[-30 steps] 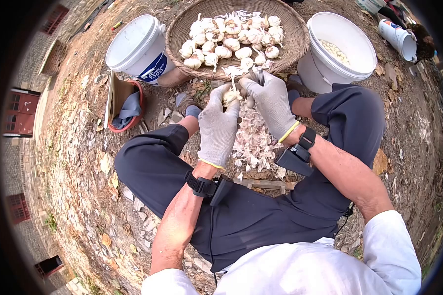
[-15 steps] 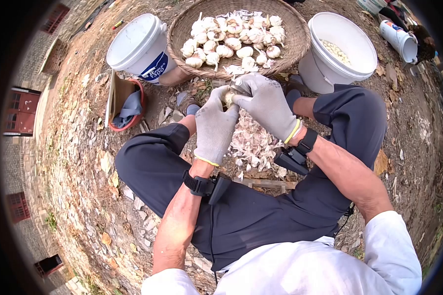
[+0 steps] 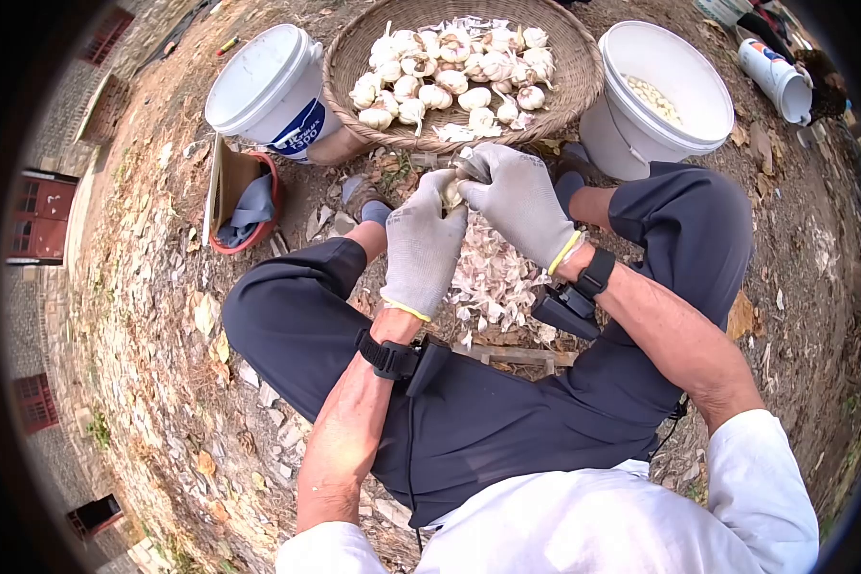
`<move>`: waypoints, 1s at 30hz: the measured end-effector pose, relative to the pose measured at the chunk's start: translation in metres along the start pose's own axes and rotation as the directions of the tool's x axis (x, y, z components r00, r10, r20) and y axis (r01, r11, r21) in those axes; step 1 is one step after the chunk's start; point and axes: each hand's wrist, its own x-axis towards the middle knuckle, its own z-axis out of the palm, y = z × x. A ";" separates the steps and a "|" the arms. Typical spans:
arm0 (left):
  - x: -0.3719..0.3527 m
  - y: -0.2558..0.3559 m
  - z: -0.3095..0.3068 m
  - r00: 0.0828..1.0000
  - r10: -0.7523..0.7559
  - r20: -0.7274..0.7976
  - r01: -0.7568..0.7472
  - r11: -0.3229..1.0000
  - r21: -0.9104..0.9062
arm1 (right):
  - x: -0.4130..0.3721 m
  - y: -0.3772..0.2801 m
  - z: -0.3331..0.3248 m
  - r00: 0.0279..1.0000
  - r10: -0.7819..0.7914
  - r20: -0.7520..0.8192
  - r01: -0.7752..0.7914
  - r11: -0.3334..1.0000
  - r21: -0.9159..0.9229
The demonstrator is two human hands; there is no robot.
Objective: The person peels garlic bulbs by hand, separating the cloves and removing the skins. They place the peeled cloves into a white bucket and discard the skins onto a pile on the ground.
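Both of my hands wear grey gloves and meet just below the wicker basket. My left hand [image 3: 421, 239] is closed around a pale garlic bulb [image 3: 452, 194], mostly covered by the fingers. Touching the same garlic from the other side, my right hand [image 3: 517, 196] is closed on a small grey metal blade [image 3: 473, 169], which looks like a knife; its handle is hidden. Beneath the hands lies a heap of garlic skins [image 3: 497, 277] between my legs. Many whole garlic bulbs [image 3: 435, 96] fill the middle of the basket [image 3: 569, 57].
At the right stands a white bucket [image 3: 603, 143] with peeled cloves [image 3: 652, 99] inside. A lidded white bucket [image 3: 258, 81] is at the left, above a red tub [image 3: 275, 206] holding a grey cloth [image 3: 249, 210]. Another white bucket [image 3: 775, 81] lies tipped at far right.
Both hands stay together at the garlic with small shifts. My left hand has turned slightly, and the blade and right fingers have moved a little upward on the bulb.
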 end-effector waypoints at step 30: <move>0.001 0.009 -0.020 0.977 -0.160 0.139 0.192 0.946 -0.260 | 0.002 0.029 -0.015 0.782 0.287 0.553 -0.624 0.343 0.703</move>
